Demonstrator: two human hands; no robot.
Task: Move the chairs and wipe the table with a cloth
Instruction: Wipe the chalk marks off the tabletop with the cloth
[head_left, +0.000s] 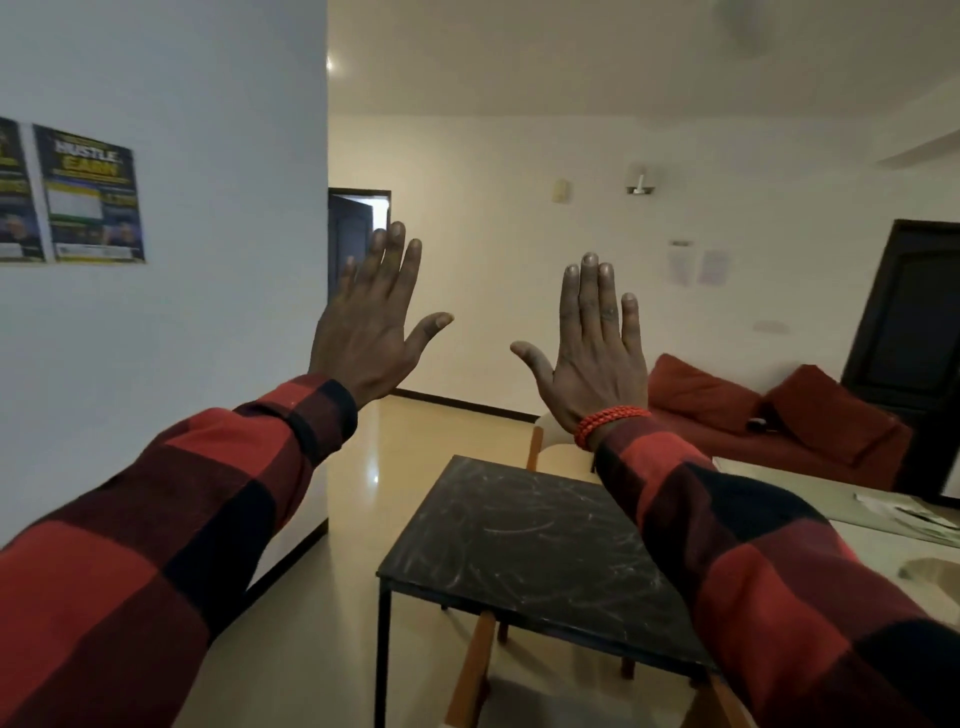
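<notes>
A black table (519, 545) with a scratched, smeared top stands low in the middle of the view. Wooden chair legs (470, 670) show under it, and a pale chair (550, 441) stands at its far end. I hold both arms out in front of me, high above the table. My left hand (371, 332) and my right hand (592, 353) show their backs with the fingers straight and spread. Neither holds anything. No cloth is in view.
A grey wall with posters (88, 197) is close on the left. A red sofa (779, 415) stands at the back right beside a dark door (914, 353). A glass-topped table (883, 525) with papers adjoins on the right. Glossy floor (395, 457) leads to a doorway (358, 228).
</notes>
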